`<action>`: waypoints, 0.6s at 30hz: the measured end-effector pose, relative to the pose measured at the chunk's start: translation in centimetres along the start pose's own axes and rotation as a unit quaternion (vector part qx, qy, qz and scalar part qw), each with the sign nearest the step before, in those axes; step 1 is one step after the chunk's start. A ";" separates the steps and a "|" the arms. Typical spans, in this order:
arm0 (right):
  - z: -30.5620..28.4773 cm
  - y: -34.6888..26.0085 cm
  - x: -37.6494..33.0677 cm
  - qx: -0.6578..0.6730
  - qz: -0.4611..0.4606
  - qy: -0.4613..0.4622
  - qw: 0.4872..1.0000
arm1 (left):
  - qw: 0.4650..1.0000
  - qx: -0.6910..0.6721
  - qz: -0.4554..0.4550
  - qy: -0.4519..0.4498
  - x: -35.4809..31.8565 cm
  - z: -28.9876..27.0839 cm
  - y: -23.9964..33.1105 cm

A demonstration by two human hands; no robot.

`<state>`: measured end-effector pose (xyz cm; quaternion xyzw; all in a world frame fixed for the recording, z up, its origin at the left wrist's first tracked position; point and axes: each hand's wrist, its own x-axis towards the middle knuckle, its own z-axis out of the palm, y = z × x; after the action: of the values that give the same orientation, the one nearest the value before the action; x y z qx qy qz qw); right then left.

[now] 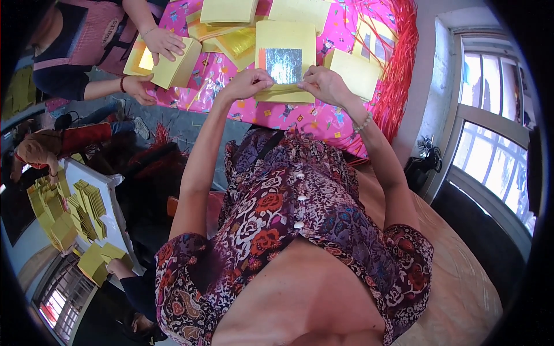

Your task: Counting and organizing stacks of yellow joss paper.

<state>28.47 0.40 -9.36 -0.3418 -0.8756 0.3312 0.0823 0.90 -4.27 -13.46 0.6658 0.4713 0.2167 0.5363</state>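
Hands meet at upper centre of the frame: left hand point(245, 83) and right hand point(324, 83) each pinch the near edge of a yellow paper sheet point(285, 43) bearing a silver foil square point(283, 64), on the pink desk point(323, 118). Judged mid-fold; creasing needs aligned edges.

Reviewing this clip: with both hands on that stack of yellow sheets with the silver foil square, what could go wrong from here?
The left hand and right hand pinch only the near edge of the yellow paper stack, so the top sheet could slip out of line or crease. The silver foil square sits right by the fingertips and might smudge or tear. Loose piles crowd the pink tablecloth; an elbow could knock them.
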 end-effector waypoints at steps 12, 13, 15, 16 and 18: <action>0.2 0.0 0.6 0.007 0.001 0.005 1.000 | 1.000 0.004 -0.019 -0.002 0.1 -0.4 -0.7; 0.3 0.0 0.6 0.002 0.002 0.008 1.000 | 1.000 0.005 -0.025 -0.006 0.1 -0.4 -0.6; 0.2 0.0 0.7 0.005 0.004 0.010 1.000 | 0.999 0.007 -0.031 -0.009 0.2 -0.5 -0.6; 0.2 -0.1 0.7 0.007 0.006 0.011 1.000 | 1.000 0.005 -0.025 -0.009 0.2 -0.5 -0.6; 0.3 -0.1 0.7 0.009 0.007 0.013 1.000 | 1.000 0.003 -0.019 -0.009 0.2 -0.6 -0.7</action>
<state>27.75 0.66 -9.52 -0.3513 -0.8692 0.3348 0.0947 0.27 -3.87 -13.92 0.6605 0.4794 0.1994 0.5424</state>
